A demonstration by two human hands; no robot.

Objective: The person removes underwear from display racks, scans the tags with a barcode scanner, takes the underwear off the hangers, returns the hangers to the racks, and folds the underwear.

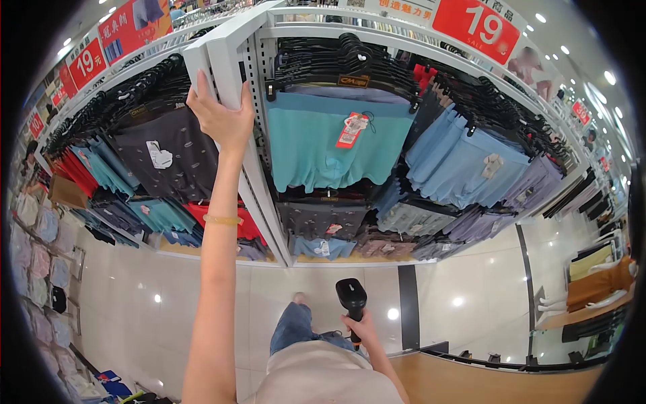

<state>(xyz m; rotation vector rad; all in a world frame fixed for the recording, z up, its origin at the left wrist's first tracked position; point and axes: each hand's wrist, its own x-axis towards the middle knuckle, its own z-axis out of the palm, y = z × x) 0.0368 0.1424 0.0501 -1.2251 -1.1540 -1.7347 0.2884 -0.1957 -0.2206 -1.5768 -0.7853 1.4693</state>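
Note:
My left hand (223, 121) is raised in front of me and grips the white rack post (232, 60), thumb on one side and fingers on the other. A yellowish bangle (223, 219) circles that wrist. Low by my right hip, my right hand (364, 327) is closed around the handle of a black barcode scanner (350, 293), its head pointing up and forward. Right of the post hang teal boxer briefs (330, 145) on a black hanger, with a red-and-white price tag (352, 129). Dark patterned boxer briefs (165, 138) hang left of the post.
Light blue underwear (471, 161) fills the rack's right part, with a lower row of garments beneath. Red sale signs (478, 28) top the rack. A wooden-topped table (471, 384) stands at my right. Packaged goods (40, 269) hang at far left. Shiny tiles (134, 296) cover the floor.

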